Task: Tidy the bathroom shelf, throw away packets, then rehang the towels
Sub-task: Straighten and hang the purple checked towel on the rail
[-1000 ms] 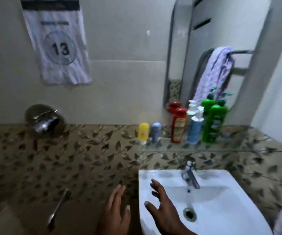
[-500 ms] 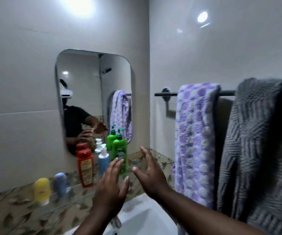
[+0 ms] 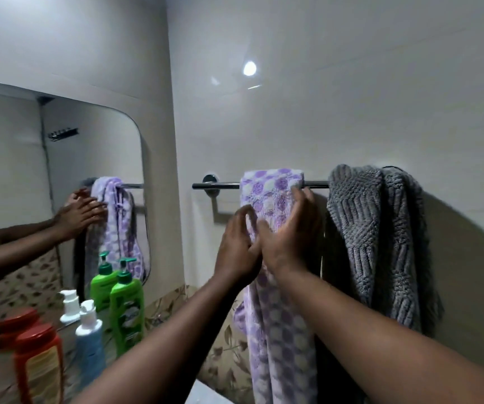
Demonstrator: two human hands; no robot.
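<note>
A purple-and-white dotted towel point(image 3: 281, 330) hangs over a chrome towel bar point(image 3: 220, 185) on the right wall. My left hand point(image 3: 236, 246) curls around the towel's left edge just below the bar. Over the towel's upper right part lies my right hand point(image 3: 290, 234), fingertips up at the bar and thumb in front of the cloth. A grey ribbed towel point(image 3: 374, 228) hangs bunched on the same bar to the right, apart from my hands.
On the shelf at lower left stand a green pump bottle point(image 3: 127, 310), a blue pump bottle point(image 3: 89, 339) and a red bottle point(image 3: 39, 365). Behind them a mirror point(image 3: 16, 170) reflects my hands. A white sink corner point(image 3: 205, 398) shows at the bottom.
My view swung from the sink up and right to the towel bar. Both hands rose from open in mid-air onto the purple towel near the bar.
</note>
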